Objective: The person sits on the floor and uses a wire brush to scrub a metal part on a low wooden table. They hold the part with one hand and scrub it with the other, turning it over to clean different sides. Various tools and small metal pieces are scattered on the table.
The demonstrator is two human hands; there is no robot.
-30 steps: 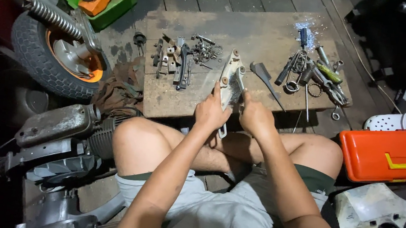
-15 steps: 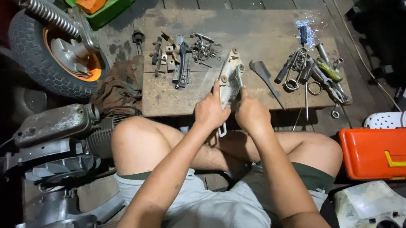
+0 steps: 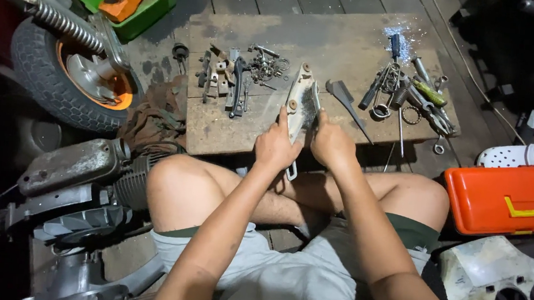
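Observation:
I sit cross-legged at a low wooden board [image 3: 339,41]. Both hands hold a long silver metal bracket-like part [image 3: 301,99] upright over the board's near edge. My left hand [image 3: 275,145] grips its lower left side, with a small metal loop hanging below the fist. My right hand [image 3: 332,142] grips the right side, thumb up against the part. A dark flat blade-like tool [image 3: 344,99] lies on the board just right of the part.
Small dark metal parts and bolts [image 3: 238,75] lie left on the board, screwdrivers, springs and wrenches [image 3: 408,94] right. A scooter wheel [image 3: 72,81] and engine [image 3: 74,173] stand left. A green bin [image 3: 155,1] is far left, an orange toolbox [image 3: 507,199] right.
Both hands with the metal part stay in nearly the same place; the view has shifted slightly. The grip looks unchanged.

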